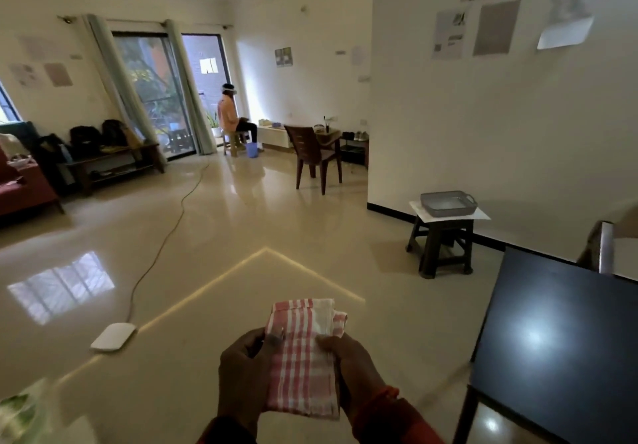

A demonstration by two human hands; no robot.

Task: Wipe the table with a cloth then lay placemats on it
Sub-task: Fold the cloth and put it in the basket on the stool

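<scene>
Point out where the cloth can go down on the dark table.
The dark table shows a bare top from its left edge to the frame's right; only a glare spot marks it. Its far corner borders a chair back. Both hands, left and right, hold the cloth.

The folded red-and-white checked woven cloth looks soft and matt, its weave slightly coarse. The dark rectangular desk at near right has a smooth, glossy top that mirrors a ceiling light as a bright spot. The cream tiled floor is polished and highly reflective. On the dark plastic stool at far right lies a sheet of white paper under a grey plastic tray with a dull finish. The brown moulded chair farther off looks like plastic with a faint sheen.
</scene>
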